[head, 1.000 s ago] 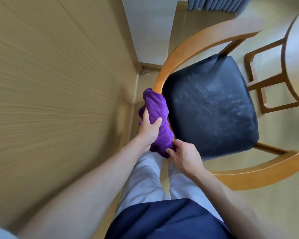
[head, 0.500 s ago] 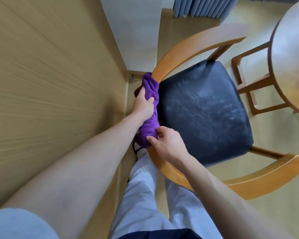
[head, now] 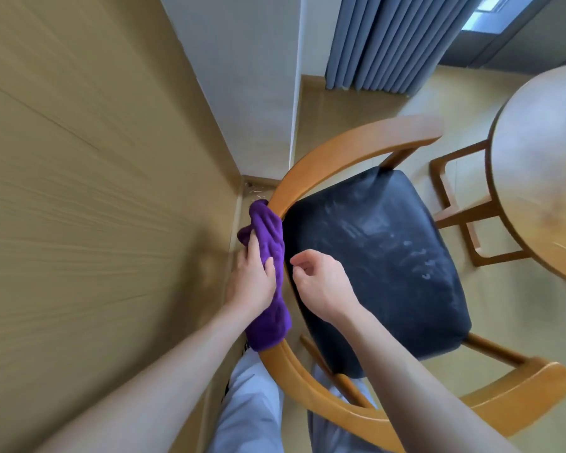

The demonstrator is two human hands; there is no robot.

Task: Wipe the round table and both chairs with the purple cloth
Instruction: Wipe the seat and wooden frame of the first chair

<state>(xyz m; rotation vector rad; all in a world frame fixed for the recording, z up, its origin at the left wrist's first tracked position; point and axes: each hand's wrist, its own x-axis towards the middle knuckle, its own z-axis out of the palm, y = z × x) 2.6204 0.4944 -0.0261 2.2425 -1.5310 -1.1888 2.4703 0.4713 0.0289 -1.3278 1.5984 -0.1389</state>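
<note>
Two bare hands work at the curved wooden backrest of the chair (head: 356,148). The left hand (head: 252,279) grips the purple cloth (head: 268,269), fingers and thumb curled round it, pressing the bunched fabric against the outer side of the backrest rail. The cloth drapes along that rail, its upper end bunched where the rail bends toward the wall corner and its lower end hanging over the rail near the person's legs. The right hand (head: 321,282) hovers just beside the cloth, above the rear edge of the black seat cushion (head: 379,266); its fingers are loosely curled and hold nothing, apart from the fabric.

The seat cushion shows pale smears and scuffs across its surface. The chair's rail sweeps round both sides of the cushion, one end toward the curtain and the other at the lower right of the chair. The person's light grey trousers (head: 249,407) stand behind the backrest. A tan wood-grain panel (head: 95,191) rises on the far side of the cloth from the chair. The round table (head: 543,165) stands beyond the chair's front, with its wooden base frame (head: 455,210) showing between the two. A blue-grey curtain (head: 392,40) hangs beyond the chair.
</note>
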